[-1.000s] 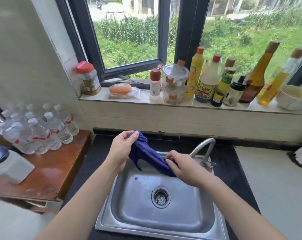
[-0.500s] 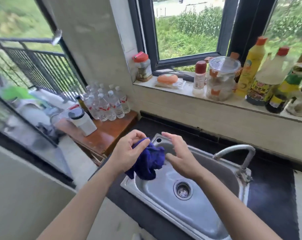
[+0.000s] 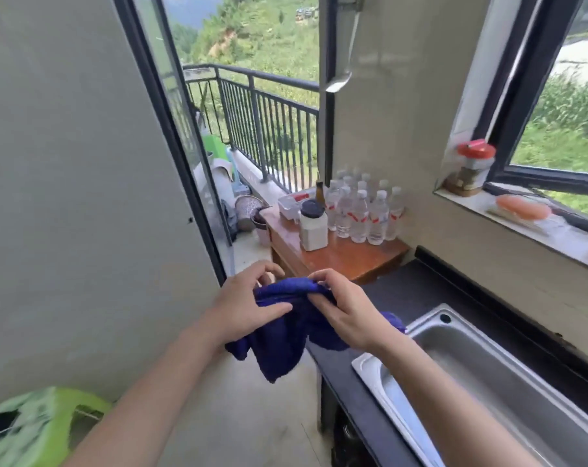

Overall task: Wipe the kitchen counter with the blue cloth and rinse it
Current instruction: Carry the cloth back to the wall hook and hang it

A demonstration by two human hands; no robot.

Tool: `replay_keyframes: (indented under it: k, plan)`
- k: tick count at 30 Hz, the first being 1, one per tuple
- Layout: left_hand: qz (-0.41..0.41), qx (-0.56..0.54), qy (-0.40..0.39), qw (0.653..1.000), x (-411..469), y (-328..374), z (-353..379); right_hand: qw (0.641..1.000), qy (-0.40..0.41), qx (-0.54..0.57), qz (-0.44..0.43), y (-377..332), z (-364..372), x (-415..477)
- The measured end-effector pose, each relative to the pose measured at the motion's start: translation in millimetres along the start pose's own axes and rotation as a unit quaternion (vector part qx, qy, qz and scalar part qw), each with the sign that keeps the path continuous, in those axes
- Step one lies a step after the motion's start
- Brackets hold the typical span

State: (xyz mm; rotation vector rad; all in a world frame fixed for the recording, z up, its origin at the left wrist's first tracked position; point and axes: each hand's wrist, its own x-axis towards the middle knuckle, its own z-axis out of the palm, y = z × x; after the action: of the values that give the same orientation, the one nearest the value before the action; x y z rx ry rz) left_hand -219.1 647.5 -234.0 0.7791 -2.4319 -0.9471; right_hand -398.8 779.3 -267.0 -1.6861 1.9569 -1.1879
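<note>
Head view shows us the blue cloth (image 3: pixel 279 335) held up in the air, just to the left of the sink (image 3: pixel 488 382) and out past the edge of the dark surface (image 3: pixel 417 291). We think the cloth is soft and floppy. It bends over our fingers and its loose ends hang down in folds. It is probably light, though if it is wet it will be a bit heavier and may drip; we cannot tell from here whether it is wet. It will not break or slip away easily, so we can squeeze it hard. The best place to hold it is along the top edge, where it is bunched up, with one hand at each end. Our left hand (image 3: pixel 248 305) pinches the top of the cloth, thumb lying across the front and fingers curled behind. Our right hand (image 3: pixel 346 311) grips the same bunched edge right next to it, on the side nearer the sink, fingers bent around the fold. Both hands are closed on the cloth and sit close together, almost touching.
</note>
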Motion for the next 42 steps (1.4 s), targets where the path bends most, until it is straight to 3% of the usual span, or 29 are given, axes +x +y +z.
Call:
replay_keyframes:
  k: [8, 12, 19, 27, 32, 35, 38, 42]
  plan:
    - [0.010, -0.038, 0.081, 0.996, -24.4, -143.8, -160.4, 0.992, -0.083, -0.064, -0.065, -112.1, 127.2, 129.0]
    - [0.033, 0.045, 0.106, 0.993, -20.2, -188.2, -229.9, 0.989, -0.101, -0.088, -0.063, -157.3, 177.8, 183.4]
    - [0.070, 0.074, 0.196, 0.975, 6.0, -245.0, -306.7, 0.990, -0.045, -0.094, -0.096, -186.5, 224.8, 259.9]
    - [0.095, 0.145, 0.269, 0.947, 77.2, -292.7, -363.8, 0.967, 0.043, -0.131, -0.214, -179.5, 275.3, 379.4]
    - [0.087, 0.250, 0.307, 0.914, 138.0, -313.6, -417.7, 0.965, 0.143, -0.015, -0.220, -182.0, 306.5, 479.8]
    - [0.060, 0.256, 0.304, 0.916, 174.3, -325.5, -450.6, 0.963, 0.089, 0.090, -0.239, -193.3, 313.2, 530.4]
    - [0.050, 0.224, 0.313, 0.922, 202.4, -338.6, -476.0, 0.964, 0.024, 0.083, -0.251, -201.7, 326.3, 572.5]
    - [0.039, 0.145, 0.316, 0.937, 221.2, -355.5, -500.2, 0.960, 0.033, 0.090, -0.262, -208.2, 351.8, 615.6]
